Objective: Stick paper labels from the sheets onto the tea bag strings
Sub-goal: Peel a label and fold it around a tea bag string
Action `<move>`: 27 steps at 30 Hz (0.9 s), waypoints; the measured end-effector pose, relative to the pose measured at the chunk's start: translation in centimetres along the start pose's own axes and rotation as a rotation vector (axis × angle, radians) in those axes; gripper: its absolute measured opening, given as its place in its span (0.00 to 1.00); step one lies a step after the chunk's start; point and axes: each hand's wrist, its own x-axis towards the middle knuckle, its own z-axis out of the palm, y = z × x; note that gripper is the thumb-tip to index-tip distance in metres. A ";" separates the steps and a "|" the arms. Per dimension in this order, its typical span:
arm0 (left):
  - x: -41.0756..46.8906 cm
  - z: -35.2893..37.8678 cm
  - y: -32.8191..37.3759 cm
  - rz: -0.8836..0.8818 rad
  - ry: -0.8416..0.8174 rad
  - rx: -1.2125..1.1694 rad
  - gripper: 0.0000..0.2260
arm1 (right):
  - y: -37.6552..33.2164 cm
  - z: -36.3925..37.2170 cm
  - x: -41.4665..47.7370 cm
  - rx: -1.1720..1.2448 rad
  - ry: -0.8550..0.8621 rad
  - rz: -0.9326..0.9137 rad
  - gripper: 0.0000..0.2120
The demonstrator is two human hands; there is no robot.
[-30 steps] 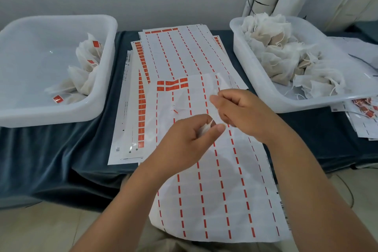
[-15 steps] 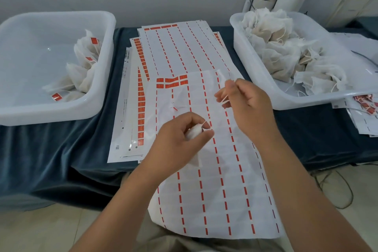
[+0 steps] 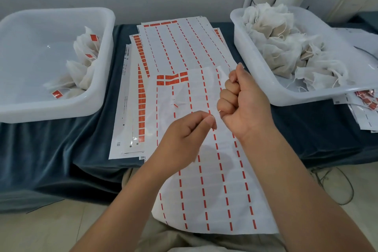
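Observation:
My left hand (image 3: 184, 139) is pinched shut at thumb and forefinger above the top label sheet (image 3: 214, 180); the tea bag it held a moment ago is hidden inside the fingers. Just to the right, my right hand (image 3: 243, 98) is a closed fist. A short piece of white tea bag string (image 3: 219, 111) shows between the two hands. A few red labels (image 3: 171, 80) remain at the sheet's top left corner. Close below them a small scrap (image 3: 176, 104) lies on the sheet.
The left white bin (image 3: 61, 112) holds labelled tea bags (image 3: 86, 63). The right white bin (image 3: 255, 84) holds a heap of unlabelled tea bags (image 3: 286, 51). More label sheets (image 3: 184, 43) lie stacked behind. Loose sheets (image 3: 364, 104) lie under the right bin. A dark blue cloth (image 3: 61, 149) covers the table.
My right hand has turned and closed into a fist, drawing the string out to the right. The white tea bag seen in my left fingers before is now out of sight.

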 end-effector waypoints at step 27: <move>12.6 -9.7 -4.7 -0.740 0.255 0.088 0.18 | 4.5 -3.3 1.8 -0.136 -0.095 0.191 0.16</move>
